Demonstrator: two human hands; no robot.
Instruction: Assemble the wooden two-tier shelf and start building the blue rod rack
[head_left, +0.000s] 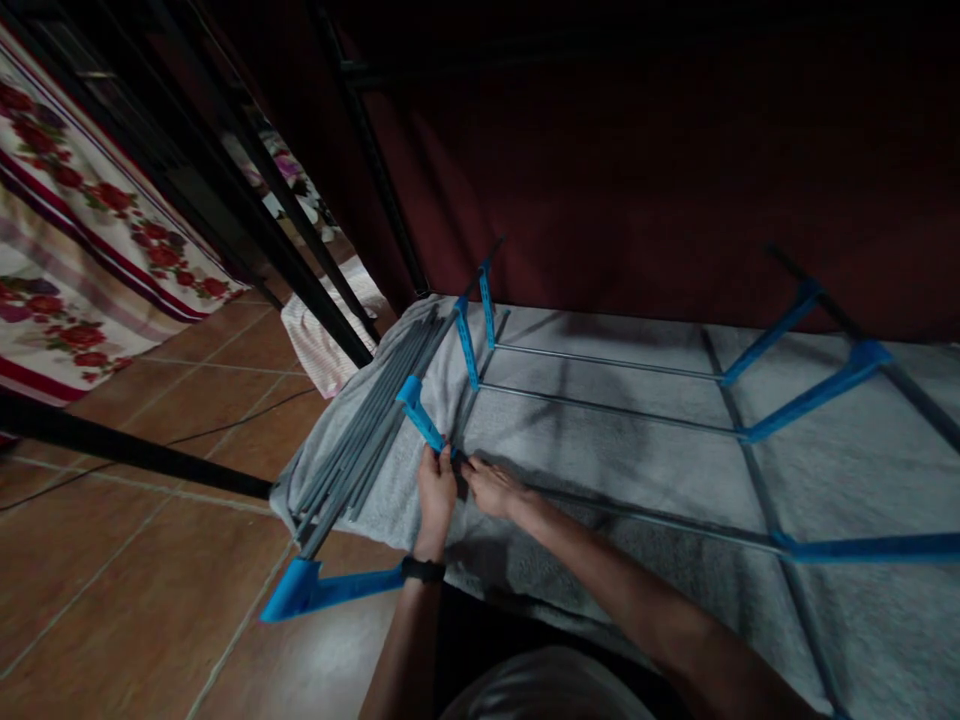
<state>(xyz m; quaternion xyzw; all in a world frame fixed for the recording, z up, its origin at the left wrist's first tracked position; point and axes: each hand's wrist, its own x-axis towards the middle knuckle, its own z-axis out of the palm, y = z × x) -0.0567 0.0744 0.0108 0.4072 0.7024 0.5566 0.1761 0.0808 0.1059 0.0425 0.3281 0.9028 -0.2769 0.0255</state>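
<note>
My left hand point(436, 490), with a dark band at the wrist, is closed around the lower end of a blue plastic bracket point(424, 420). Close beside it, my right hand point(491, 488) has its fingers closed at the end of a grey metal tube point(637, 514), where tube and bracket meet. The joint itself is partly hidden by my fingers. Two more blue brackets point(466, 345) stand at the far end of the same crossbar. On the right, other blue brackets point(814, 395) join long tubes of the frame.
A bundle of loose grey tubes point(375, 415) lies on the grey blanket point(600, 440) to the left. Another blue bracket point(330, 590) sticks out over the tiled floor point(172, 560). Black metal posts point(300, 270) and a floral curtain point(82, 250) stand at left.
</note>
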